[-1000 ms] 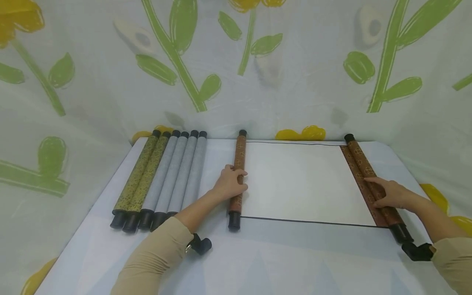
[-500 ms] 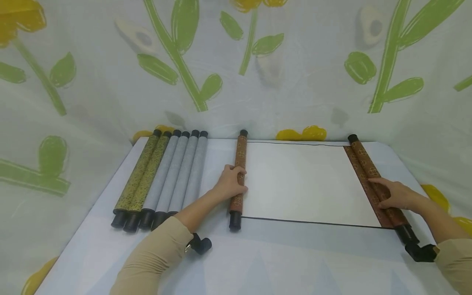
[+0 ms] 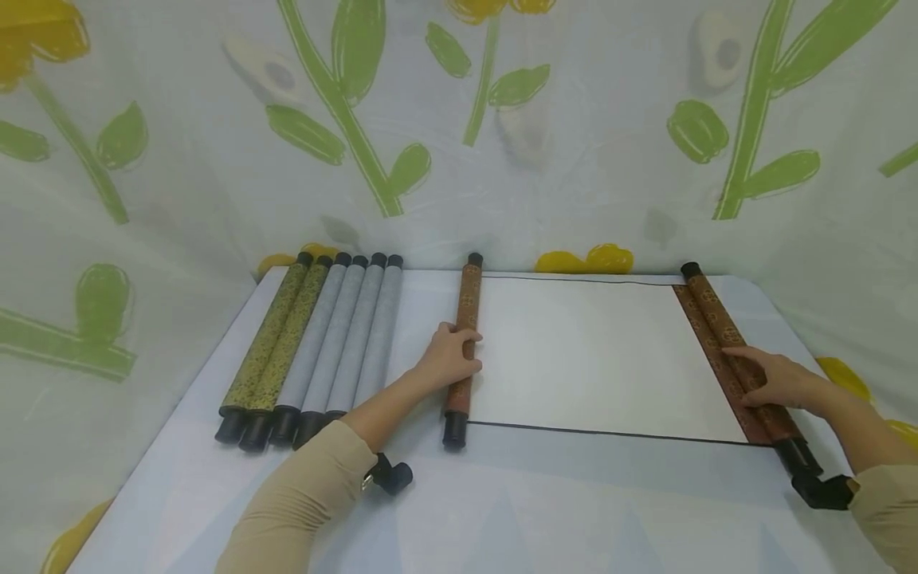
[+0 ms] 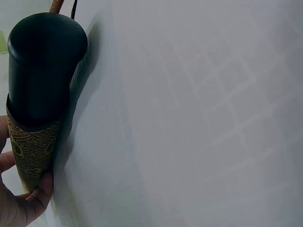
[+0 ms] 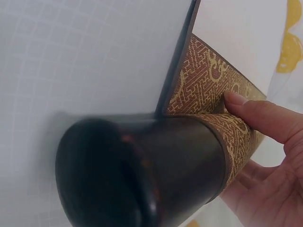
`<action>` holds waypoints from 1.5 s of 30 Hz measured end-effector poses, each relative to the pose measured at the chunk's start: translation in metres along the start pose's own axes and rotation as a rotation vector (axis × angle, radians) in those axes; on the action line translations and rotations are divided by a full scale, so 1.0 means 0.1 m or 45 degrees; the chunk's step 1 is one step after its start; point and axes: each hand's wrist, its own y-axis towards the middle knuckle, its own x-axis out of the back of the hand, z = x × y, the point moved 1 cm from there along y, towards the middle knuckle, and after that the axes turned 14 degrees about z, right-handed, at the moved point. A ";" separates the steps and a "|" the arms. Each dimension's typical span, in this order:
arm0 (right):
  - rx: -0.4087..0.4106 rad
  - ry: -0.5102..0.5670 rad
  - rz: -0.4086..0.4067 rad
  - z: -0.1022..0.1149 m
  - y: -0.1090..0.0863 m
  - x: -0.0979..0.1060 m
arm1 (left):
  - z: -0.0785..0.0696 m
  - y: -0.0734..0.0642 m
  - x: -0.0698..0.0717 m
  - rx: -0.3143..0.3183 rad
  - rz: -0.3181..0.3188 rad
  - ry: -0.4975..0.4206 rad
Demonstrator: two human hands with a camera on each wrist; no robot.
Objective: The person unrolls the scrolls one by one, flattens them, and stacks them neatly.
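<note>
A scroll with a white sheet (image 3: pixel 595 359) lies partly unrolled, with a brown, gold-patterned roll at each end. My left hand (image 3: pixel 448 356) grips the left roll (image 3: pixel 468 295), thumb on its inner side and fingers over the top. The right roll (image 3: pixel 710 311) lies slantwise in my right hand (image 3: pixel 782 383), which curls over it. Next to that roll runs a flat brown brocade border (image 3: pixel 706 359). Up close, the right wrist view shows my thumb (image 5: pixel 260 113) on the brocade and a black roller knob (image 5: pixel 180 156). Another black knob (image 4: pixel 47 61) fills the left wrist view's upper corner.
Left of the scroll, several rolled scrolls lie side by side: green-gold ones (image 3: pixel 276 343) and grey ones (image 3: pixel 351 335), all black-ended. They rest on a pale table (image 3: pixel 502 510). Behind it hangs a white curtain (image 3: pixel 588 183) printed with flowers and leaves.
The right hand and its roll have shifted a little to the right, so the white sheet shows slightly wider. My left hand and the left roll have stayed in place.
</note>
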 end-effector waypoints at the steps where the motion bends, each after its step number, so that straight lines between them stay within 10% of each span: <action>1: -0.002 0.009 0.008 -0.01 0.00 0.00 | 0.00 0.00 0.00 0.006 -0.001 0.010; 45: -0.001 0.051 -0.015 -0.14 -0.08 -0.01 | 0.07 -0.04 0.09 0.052 -0.036 0.021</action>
